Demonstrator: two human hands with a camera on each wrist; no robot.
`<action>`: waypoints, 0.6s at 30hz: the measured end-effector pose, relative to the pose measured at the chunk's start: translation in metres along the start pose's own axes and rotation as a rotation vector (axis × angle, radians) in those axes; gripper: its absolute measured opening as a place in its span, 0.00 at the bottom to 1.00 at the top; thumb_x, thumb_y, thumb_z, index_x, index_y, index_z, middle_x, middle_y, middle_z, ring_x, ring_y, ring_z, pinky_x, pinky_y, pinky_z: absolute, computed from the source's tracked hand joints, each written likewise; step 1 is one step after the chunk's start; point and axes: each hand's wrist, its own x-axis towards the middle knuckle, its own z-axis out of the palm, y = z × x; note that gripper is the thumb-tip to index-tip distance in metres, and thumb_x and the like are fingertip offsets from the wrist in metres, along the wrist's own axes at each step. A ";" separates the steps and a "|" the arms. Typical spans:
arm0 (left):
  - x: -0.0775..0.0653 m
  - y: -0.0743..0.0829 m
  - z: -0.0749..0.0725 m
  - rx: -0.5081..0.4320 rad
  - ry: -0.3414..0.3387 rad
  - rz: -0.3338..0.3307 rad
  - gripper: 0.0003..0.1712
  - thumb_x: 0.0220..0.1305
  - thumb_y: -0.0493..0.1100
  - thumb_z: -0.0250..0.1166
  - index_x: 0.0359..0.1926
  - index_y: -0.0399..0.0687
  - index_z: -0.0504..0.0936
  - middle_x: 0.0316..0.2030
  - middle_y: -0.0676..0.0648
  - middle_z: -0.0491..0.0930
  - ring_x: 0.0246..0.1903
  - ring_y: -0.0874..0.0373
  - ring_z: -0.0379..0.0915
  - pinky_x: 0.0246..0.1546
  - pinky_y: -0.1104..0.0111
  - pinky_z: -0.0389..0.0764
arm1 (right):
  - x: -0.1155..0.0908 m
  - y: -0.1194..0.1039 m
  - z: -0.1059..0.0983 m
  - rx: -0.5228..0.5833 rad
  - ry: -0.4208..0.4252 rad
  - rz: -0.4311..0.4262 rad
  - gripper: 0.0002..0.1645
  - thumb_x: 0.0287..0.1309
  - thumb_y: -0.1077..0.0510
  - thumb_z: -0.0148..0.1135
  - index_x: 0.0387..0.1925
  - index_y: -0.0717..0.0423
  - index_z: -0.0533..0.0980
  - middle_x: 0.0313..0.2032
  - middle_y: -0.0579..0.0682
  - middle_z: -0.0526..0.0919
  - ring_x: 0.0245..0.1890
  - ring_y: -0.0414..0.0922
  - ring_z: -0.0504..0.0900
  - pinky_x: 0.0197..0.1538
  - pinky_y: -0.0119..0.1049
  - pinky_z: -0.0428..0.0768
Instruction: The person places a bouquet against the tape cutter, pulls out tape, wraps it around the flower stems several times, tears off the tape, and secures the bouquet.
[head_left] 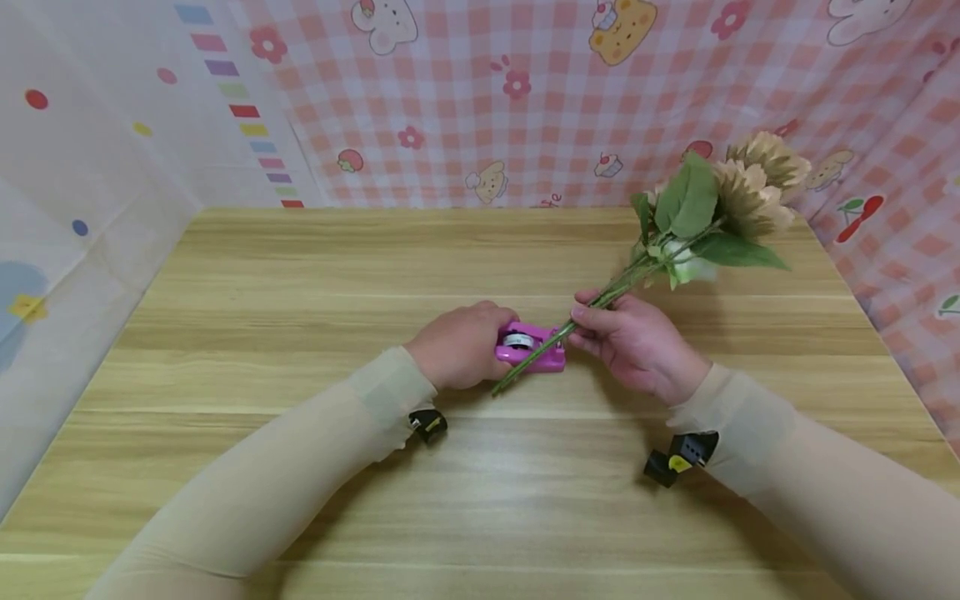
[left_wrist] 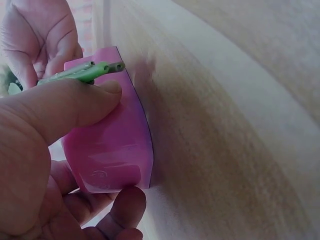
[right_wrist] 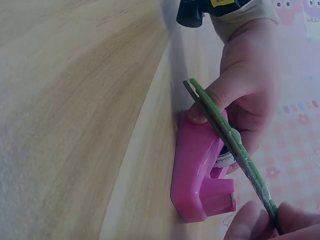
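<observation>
A pink tape dispenser [head_left: 551,360] stands on the wooden table, with a roll [head_left: 517,339] seated in it. My left hand [head_left: 463,346] grips its rear end, the thumb [left_wrist: 75,107] along one side and fingers curled at the other. Pinched between the thumb and fingers of my right hand [head_left: 641,346] is a bunch of artificial flowers [head_left: 750,196] with pale petals and green leaves. The green stems [right_wrist: 235,150] slant down to the left, passing across the dispenser in front of its roll. Near the stem ends, the left wrist view shows them close by my left thumb; whether they touch it I cannot tell.
The wooden table [head_left: 360,275] spreads out around both hands. Behind it hangs a pink checked cloth [head_left: 450,100] with cartoon prints, and a dotted white cloth [head_left: 90,142] covers the left side. Small black devices [head_left: 429,425] are strapped at both wrists.
</observation>
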 end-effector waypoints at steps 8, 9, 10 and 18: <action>-0.001 0.000 -0.001 0.003 0.006 0.012 0.30 0.66 0.53 0.73 0.66 0.55 0.78 0.53 0.52 0.79 0.47 0.56 0.76 0.56 0.59 0.79 | 0.000 0.000 0.005 -0.108 0.065 -0.016 0.06 0.76 0.64 0.58 0.49 0.56 0.70 0.31 0.40 0.78 0.28 0.34 0.73 0.32 0.25 0.76; -0.001 0.000 -0.001 0.003 0.007 0.011 0.30 0.66 0.53 0.73 0.66 0.55 0.78 0.53 0.52 0.79 0.48 0.56 0.76 0.56 0.59 0.79 | 0.000 0.000 0.006 -0.106 0.057 -0.016 0.05 0.76 0.64 0.56 0.49 0.57 0.69 0.32 0.41 0.79 0.28 0.34 0.73 0.33 0.25 0.77; -0.001 0.000 -0.001 0.004 0.007 0.010 0.30 0.66 0.53 0.73 0.66 0.55 0.78 0.53 0.52 0.79 0.48 0.56 0.76 0.56 0.59 0.79 | 0.000 0.000 0.007 -0.105 0.049 -0.017 0.05 0.77 0.64 0.55 0.49 0.57 0.68 0.33 0.42 0.79 0.28 0.35 0.74 0.34 0.25 0.78; -0.001 0.001 -0.002 -0.002 -0.001 0.002 0.32 0.65 0.52 0.73 0.69 0.54 0.77 0.56 0.50 0.80 0.48 0.55 0.76 0.56 0.59 0.80 | 0.005 -0.003 0.016 -0.122 0.050 0.029 0.04 0.78 0.66 0.45 0.47 0.56 0.62 0.35 0.47 0.78 0.29 0.37 0.76 0.38 0.28 0.83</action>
